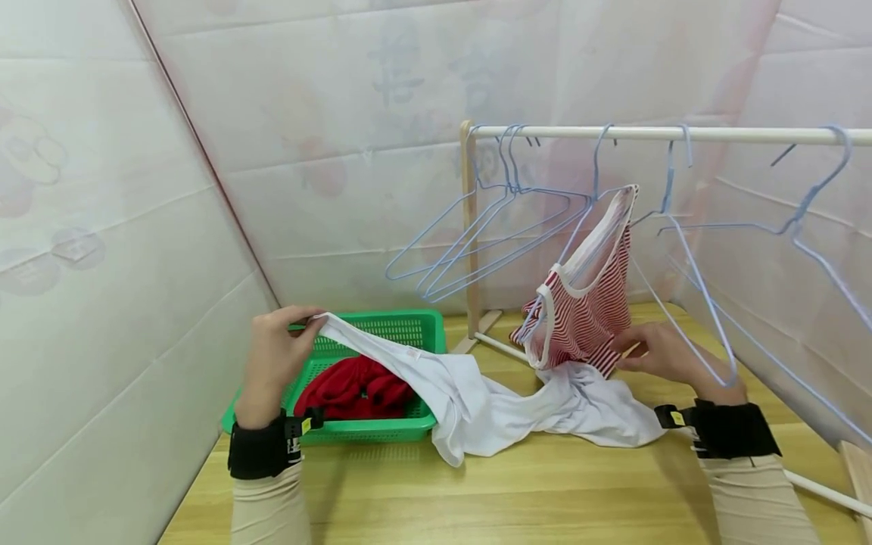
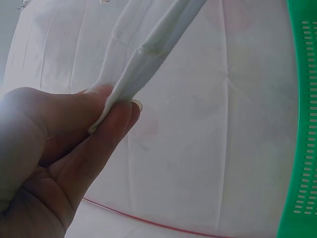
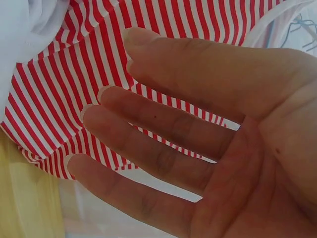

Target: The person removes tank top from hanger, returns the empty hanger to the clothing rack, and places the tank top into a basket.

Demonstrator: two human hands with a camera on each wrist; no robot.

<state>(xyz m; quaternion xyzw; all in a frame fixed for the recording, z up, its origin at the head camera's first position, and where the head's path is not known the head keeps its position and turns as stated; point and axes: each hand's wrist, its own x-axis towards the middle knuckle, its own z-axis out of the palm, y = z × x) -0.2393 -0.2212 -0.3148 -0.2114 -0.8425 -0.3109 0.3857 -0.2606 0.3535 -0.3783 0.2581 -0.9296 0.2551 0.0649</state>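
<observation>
Stretching rightward from the left hand (image 1: 281, 348), by which one edge was pinched, the white garment (image 1: 455, 387) was spread past the front-right corner of the green basket (image 1: 381, 430) onto the surface (image 1: 477, 496). A narrow gap was left between basket and rack post (image 1: 472, 303). The striped top (image 1: 594, 325) was hung above the garment's right part. The right hand (image 1: 664, 352) was left relaxed, fingers extended, beside it; contact could not be told.
</observation>
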